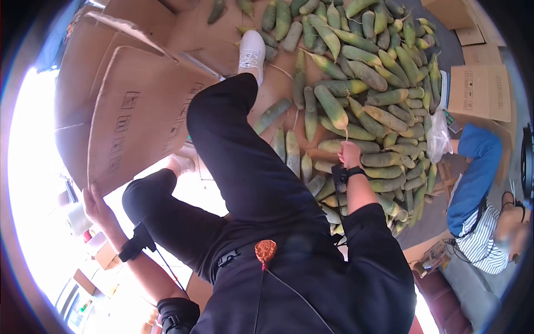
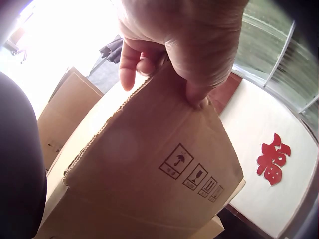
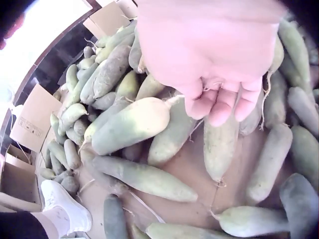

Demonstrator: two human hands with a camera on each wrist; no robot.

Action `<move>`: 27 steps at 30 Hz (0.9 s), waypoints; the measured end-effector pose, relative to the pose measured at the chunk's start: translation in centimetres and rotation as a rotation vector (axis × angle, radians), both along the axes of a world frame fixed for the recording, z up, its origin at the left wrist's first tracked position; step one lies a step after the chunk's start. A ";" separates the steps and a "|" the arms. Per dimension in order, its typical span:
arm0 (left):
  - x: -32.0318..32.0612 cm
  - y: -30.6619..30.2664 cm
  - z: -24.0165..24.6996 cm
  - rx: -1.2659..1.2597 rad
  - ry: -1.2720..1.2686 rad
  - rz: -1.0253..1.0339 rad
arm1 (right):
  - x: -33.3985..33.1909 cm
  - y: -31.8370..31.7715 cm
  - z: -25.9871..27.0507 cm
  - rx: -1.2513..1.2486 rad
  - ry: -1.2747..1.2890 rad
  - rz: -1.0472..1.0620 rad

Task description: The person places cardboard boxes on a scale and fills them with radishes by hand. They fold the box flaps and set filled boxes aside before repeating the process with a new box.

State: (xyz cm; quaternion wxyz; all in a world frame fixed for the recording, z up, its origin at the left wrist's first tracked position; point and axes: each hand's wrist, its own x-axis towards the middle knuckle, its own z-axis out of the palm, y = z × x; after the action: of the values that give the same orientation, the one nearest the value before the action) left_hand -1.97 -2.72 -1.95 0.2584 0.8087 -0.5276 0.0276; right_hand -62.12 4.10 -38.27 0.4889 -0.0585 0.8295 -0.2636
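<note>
My right hand (image 1: 350,154) pinches the thin root tail of a long green radish (image 1: 331,106), which sticks out over the heap of radishes (image 1: 384,119). In the right wrist view the fingers of the right hand (image 3: 214,64) are curled in, and the held radish (image 3: 133,124) shows its pale tip beside them. Away on the other side, my left hand (image 1: 95,209) grips the edge of a cardboard box (image 1: 130,119). The left wrist view has its thumb (image 2: 197,94) on one face of the board (image 2: 144,139) and the fingers behind the edge.
Several loose radishes lie by my white shoe (image 1: 252,51). Another person's leg in blue (image 1: 475,167) is at the right, near a clear plastic bag (image 1: 439,136) and a cardboard box (image 1: 479,92). A white panel (image 2: 249,164) with a red character stands beyond the left hand.
</note>
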 end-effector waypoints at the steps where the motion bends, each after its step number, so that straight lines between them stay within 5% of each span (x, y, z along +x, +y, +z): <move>1: 0.3 0.1 -0.1 -0.013 0.020 0.001 | -0.1 -0.6 1.0 0.012 -0.006 -0.062; 7: 0.0 0.3 0.0 -0.023 0.102 -0.031 | -3.1 -3.3 2.6 -0.203 -0.085 0.124; 13: -1.0 0.0 0.4 -0.108 0.105 -0.051 | 0.0 -9.5 14.0 -0.471 -0.074 0.015; 15: -1.0 0.0 0.4 -0.135 0.097 -0.075 | 1.6 -12.1 17.1 -0.619 0.002 0.282; 25: -0.7 0.5 -0.3 -0.249 0.203 -0.155 | 7.9 -19.5 35.8 -1.095 0.054 0.475; 27: -1.1 0.5 -0.7 -0.506 0.042 -0.137 | 10.7 -20.2 40.4 -1.203 0.011 0.547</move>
State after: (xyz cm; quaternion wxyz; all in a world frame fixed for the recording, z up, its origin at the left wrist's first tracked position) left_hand -3.10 -2.21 -2.64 0.4646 0.6811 -0.5521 0.1243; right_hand -51.45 -16.13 2.12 0.4162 -0.5315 0.4950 -0.5470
